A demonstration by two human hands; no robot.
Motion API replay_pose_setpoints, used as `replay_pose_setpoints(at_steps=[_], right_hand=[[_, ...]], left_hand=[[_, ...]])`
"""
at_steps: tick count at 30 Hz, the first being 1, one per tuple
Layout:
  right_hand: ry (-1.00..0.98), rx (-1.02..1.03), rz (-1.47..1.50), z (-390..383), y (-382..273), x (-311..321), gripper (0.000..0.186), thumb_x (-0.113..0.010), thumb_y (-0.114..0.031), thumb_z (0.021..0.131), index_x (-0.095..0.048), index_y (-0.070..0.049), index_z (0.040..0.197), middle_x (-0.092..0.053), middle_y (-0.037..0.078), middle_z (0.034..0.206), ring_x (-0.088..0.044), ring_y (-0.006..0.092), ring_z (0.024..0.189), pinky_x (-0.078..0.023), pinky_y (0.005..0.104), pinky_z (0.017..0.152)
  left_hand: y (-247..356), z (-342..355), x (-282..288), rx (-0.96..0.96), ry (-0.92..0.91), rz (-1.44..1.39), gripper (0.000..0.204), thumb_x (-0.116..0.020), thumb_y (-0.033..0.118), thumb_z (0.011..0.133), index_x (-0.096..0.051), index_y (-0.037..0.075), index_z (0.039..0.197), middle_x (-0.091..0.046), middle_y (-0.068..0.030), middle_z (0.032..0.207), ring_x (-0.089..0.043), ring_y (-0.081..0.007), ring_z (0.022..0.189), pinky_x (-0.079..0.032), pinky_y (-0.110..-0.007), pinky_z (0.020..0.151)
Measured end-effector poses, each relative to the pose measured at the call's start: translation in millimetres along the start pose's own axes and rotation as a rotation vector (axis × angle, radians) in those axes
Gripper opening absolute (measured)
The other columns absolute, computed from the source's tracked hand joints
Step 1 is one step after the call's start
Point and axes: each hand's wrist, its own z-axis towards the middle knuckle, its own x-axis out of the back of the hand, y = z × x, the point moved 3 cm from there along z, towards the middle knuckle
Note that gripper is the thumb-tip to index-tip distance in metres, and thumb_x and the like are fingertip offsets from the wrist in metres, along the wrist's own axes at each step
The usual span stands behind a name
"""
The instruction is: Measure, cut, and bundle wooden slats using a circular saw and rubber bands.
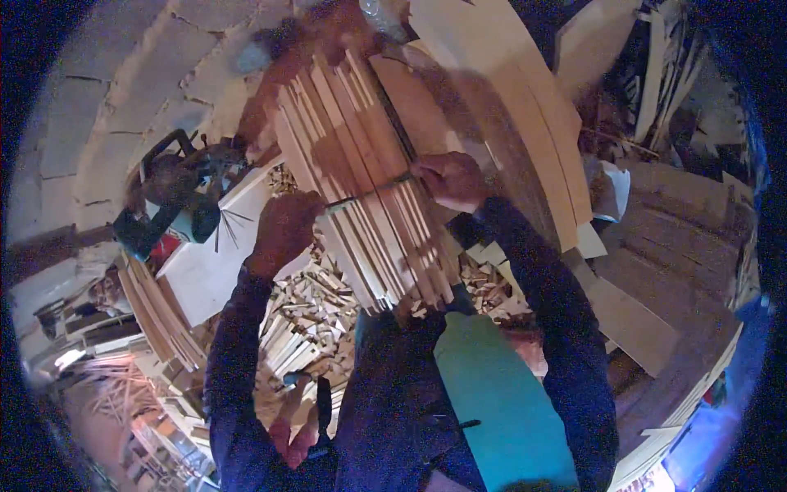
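A bundle of thin wooden slats (352, 148) lies in front of me, its near ends close to my lap. A narrow dark band (369, 195) crosses the bundle at about its middle. My left hand (288, 223) is closed at the left end of the band, against the slats' edge; its fingertips are partly hidden. At the right edge, my right hand (452, 179) is closed in a pinch on the band's other end. A second dark strip (395, 123) runs along the far right side of the bundle.
Small wood offcuts (316, 307) lie heaped below and beside the bundle. A dark power tool (168, 193) stands at the left near a pale board (197, 279). Long curved wooden sheets (525, 107) rise at the right. A teal panel (500, 402) rests by my lap.
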Motion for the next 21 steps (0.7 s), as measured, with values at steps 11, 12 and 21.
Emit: replay_pose_setpoints(at_steps=[11, 12, 21], right_hand=[[-0.155, -0.086, -0.295, -1, 25, -22, 0.02, -0.058, -0.013, 0.087, -0.067, -0.001, 0.1, -0.065, 0.021, 0.103, -0.058, 0.0365, 0.106, -0.047, 0.0402, 0.089], [-0.149, -0.084, -0.312, -8, 34, -24, 0.02, -0.058, -0.013, 0.087, -0.067, -0.001, 0.1, -0.065, 0.021, 0.103, -0.058, 0.0365, 0.106, -0.047, 0.0402, 0.089], [-0.21, -0.359, 0.098, -5, 12, -5, 0.02, -0.062, -0.016, 0.089, -0.068, -0.005, 0.105, -0.069, 0.015, 0.094, -0.067, 0.0229, 0.077, -0.053, 0.0318, 0.069]], left_hand=[[25, 44, -40, 0.17, 0.267, -1.362, 0.03, -0.056, 0.029, 0.095, -0.064, 0.002, 0.088, -0.065, -0.0068, 0.08, -0.06, -0.0146, 0.073, -0.047, -0.03, 0.065], [22, 50, -37, 0.046, 0.278, -1.058, 0.032, -0.057, 0.03, 0.094, -0.063, 0.0, 0.087, -0.063, -0.0081, 0.077, -0.059, -0.0145, 0.071, -0.046, -0.031, 0.062], [45, 66, -60, -0.145, 0.245, 0.054, 0.046, -0.063, 0.043, 0.088, -0.056, -0.001, 0.098, -0.062, -0.0199, 0.086, -0.064, -0.0395, 0.082, -0.053, -0.049, 0.07]])
